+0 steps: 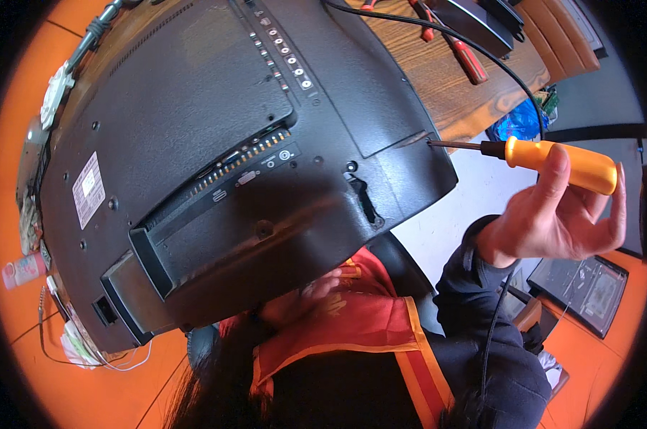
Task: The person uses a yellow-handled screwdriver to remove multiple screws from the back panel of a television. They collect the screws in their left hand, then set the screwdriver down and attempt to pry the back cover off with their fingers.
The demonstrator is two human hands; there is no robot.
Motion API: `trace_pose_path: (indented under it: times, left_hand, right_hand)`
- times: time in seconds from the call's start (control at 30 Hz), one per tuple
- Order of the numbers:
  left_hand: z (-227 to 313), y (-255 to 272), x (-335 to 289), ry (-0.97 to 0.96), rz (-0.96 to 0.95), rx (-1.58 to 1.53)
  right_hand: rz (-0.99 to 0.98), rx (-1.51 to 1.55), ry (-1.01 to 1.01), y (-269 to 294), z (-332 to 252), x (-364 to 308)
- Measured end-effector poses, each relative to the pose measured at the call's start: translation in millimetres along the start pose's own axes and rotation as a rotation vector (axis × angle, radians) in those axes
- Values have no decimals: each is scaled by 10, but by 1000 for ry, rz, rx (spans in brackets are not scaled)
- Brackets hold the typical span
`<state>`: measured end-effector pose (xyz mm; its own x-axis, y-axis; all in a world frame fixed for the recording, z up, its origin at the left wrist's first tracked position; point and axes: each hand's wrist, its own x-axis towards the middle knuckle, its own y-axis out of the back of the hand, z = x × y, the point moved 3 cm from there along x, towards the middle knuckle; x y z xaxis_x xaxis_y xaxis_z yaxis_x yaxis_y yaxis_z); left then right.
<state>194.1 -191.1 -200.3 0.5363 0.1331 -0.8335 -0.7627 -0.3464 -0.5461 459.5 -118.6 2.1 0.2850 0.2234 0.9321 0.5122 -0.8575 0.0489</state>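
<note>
A large black flat TV (216, 93) lies screen side down, with its back panel, rows of sockets and screw holes facing up. My right hand (552, 222) grips a screwdriver (559, 163) by its yellow handle, thumb and fingers closed on it. The shaft points left, and its tip meets the back cover at a recess near the TV's right corner. Below the TV's near edge, my left hand (322, 284) shows only in part, in shadow. The TV hides much of it, so its grip cannot be made out.
Red-handled tools (470, 61) lie on the wooden table (438, 93) beyond the TV. A black cable (509, 71) arcs past the right corner. On the orange floor at right lies a dark flat panel (581, 289). A pink-and-white bottle (24, 270) is at left, with thin cables.
</note>
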Motion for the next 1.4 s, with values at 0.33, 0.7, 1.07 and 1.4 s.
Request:
trace_pose_path:
  times: [0.33, 0.7, 1.07, 1.4]
  left_hand:
    - [-76, 577, 445, 205, -62, -181]
    - [-77, 514, 392, 686, -35, -569]
    - [41, 200, 108, 62, -439, -223]
    - [17, 262, 76, -39, -573, -202]
  right_hand:
    - [-56, -85, 119, -193, -14, 221]
    - [-170, -109, 195, -239, -108, 252]
    - [-431, 209, 62, -311, -50, 241]
    - [-369, 62, -25, -271, -19, 113]
